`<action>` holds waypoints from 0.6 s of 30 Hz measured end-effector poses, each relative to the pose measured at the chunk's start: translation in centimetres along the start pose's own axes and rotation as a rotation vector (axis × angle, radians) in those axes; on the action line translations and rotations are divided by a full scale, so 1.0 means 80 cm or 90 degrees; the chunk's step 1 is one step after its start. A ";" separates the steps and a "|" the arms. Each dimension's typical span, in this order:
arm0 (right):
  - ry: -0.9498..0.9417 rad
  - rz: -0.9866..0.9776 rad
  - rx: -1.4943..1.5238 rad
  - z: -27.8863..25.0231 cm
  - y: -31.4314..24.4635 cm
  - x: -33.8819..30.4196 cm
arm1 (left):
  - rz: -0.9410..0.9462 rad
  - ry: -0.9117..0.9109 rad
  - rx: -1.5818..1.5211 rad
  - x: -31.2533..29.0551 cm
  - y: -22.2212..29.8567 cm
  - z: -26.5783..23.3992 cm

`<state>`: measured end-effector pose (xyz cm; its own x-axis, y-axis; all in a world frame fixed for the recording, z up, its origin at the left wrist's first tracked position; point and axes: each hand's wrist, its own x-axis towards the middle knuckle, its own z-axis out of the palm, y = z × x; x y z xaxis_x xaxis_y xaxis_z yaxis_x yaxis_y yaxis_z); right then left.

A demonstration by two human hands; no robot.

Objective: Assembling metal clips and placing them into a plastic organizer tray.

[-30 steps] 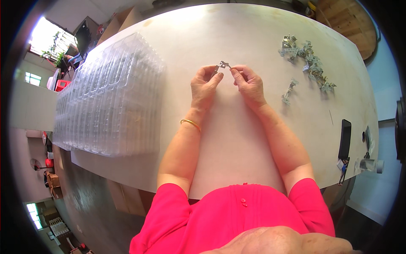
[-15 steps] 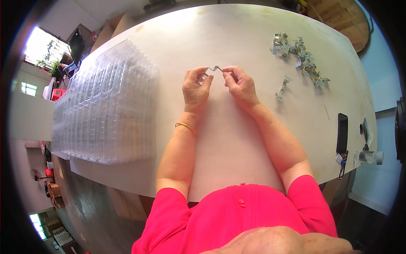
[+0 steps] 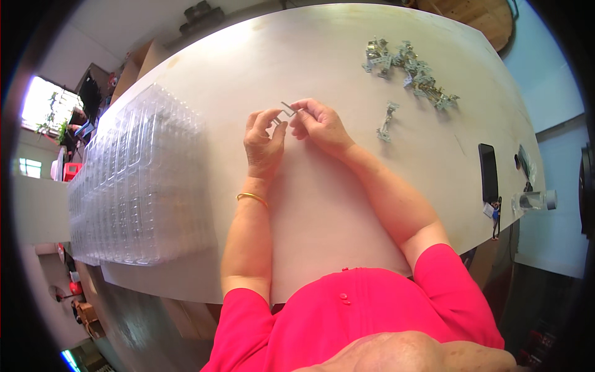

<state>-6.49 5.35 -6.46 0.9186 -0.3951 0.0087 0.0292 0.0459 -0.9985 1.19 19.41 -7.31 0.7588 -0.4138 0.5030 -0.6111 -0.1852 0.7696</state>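
Note:
Above the middle of the table my two hands meet around a small bent metal part, silvery and angular. My left hand pinches its lower left side between thumb and fingers. The fingertips of my right hand are closed at its right side. My fingers cover much of the piece, so its full shape cannot be made out. Farther right on the table lie a pile of small metal parts, silver and brass-coloured, and a separate short row of similar metal parts.
A large stack of clear plastic trays stands at left on the pale table. Toward the right edge lie a black phone, keys and a clear bottle on its side. A thin wire-like piece lies nearby.
My right hand has moved in closer to my left, and the metal part is turned differently between them. The whole view has shifted, with the table's things displaced in the picture.

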 end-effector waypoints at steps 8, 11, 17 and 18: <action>-0.080 0.116 0.191 -0.021 0.002 0.014 | 0.023 -0.039 0.022 0.000 0.006 -0.001; -0.070 0.128 0.205 -0.025 0.005 0.015 | 0.047 -0.062 0.014 -0.001 0.009 0.001; -0.042 0.064 0.282 -0.023 0.006 0.014 | 0.005 -0.120 -0.035 -0.003 0.013 0.003; -0.034 0.027 0.316 -0.021 0.007 0.013 | -0.054 -0.108 -0.063 -0.003 0.012 0.002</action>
<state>-6.19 3.43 -7.07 0.9417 -0.3362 -0.0154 0.1637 0.4975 -0.8519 0.35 19.22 -6.75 0.7523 -0.5467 0.3677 -0.5157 -0.1412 0.8450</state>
